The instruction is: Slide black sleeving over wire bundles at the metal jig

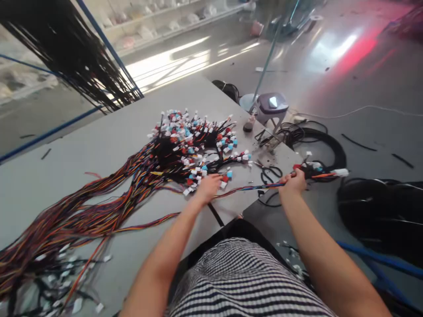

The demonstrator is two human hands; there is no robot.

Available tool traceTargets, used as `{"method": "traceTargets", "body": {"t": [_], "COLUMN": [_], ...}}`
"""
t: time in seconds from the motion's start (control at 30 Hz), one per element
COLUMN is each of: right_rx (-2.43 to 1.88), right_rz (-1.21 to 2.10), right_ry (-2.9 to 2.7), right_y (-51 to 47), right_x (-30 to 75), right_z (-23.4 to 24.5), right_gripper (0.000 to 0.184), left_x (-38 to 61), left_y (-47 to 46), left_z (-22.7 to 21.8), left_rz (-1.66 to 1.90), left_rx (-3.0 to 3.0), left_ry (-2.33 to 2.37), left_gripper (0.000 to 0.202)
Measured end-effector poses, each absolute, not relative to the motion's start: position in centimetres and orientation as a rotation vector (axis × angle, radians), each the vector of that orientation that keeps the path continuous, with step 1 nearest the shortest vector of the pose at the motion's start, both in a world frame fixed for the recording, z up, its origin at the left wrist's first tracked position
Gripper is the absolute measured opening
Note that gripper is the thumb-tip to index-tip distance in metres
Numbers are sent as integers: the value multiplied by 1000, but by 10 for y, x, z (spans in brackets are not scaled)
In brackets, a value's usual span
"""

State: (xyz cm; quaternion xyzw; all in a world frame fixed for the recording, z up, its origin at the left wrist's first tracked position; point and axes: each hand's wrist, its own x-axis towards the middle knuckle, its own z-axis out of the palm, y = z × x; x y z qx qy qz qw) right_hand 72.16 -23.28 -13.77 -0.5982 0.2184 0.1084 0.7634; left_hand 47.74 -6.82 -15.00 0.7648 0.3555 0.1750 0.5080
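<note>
My right hand point(295, 181) is closed around a wire harness point(254, 187) near its connector end, past the table's right edge. White, red and blue connectors point(317, 167) stick out beyond that fist. The harness's coloured wires stretch left across the table and pass beside my left hand point(208, 187). My left hand rests at the near edge of a heap of connectors point(194, 132), its fingers pressed together; what they grip is hidden. From this heap a thick bundle of multicoloured wires point(109, 202) runs to the left.
Black-handled scissors point(271, 175) lie at the right edge of the table point(158, 268). Beyond it are a stool point(272, 108) and black coils point(333, 145) on the floor. Black cables point(66, 44) hang on a blue frame at the back left. More white connectors point(77, 304) lie front left.
</note>
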Motion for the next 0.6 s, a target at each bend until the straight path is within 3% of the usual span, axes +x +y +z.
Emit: {"method": "traceTargets", "body": {"t": [0.17,0.37,0.6], "right_rx": [-1301,-1487,-2193], "right_rz": [156,160,284], "right_ry": [449,160,-310], "right_y": [-210,-151,-93], "right_x": [797,882,956], "right_z": [-146,-159,-184], "right_gripper": [24,28,35], "left_x": [618,720,790], "left_y": [-135,-101,-33], "left_z": [-192,-206,-241], "left_rz": [8,14,-64], "left_rx": [1937,2045,1790], "left_ry": [426,546,808], "left_gripper": [40,37,37]}}
